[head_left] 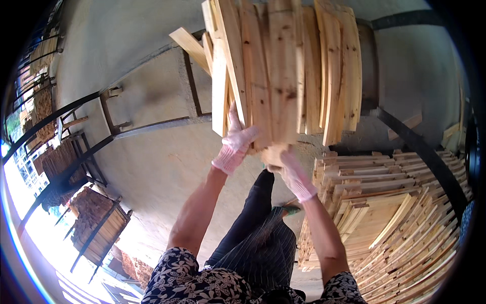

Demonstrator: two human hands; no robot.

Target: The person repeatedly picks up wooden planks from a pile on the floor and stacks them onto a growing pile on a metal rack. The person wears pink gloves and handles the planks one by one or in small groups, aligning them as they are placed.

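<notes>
Both my hands wear pale pink-white gloves and reach forward to the near end of a stack of wooden boards point(336, 76). My right hand point(296, 175), blurred by motion, is closed on the near end of a wooden board point(276, 101) that points away from me. My left hand point(238, 144) grips the left side near that same end, one finger stretched along the wood; its other fingers are partly hidden. Beside it on the left, a narrow pale board point(220, 86) leans at a slant, and a short loose piece point(190, 48) sticks out past the stack.
A large pile of layered boards point(400, 243) stands close on my right. Dark metal rails point(162, 124) cross the concrete floor point(152, 162). Bundled timber point(98, 215) on metal racks lines the bright left side. My legs point(253, 223) are just below my hands.
</notes>
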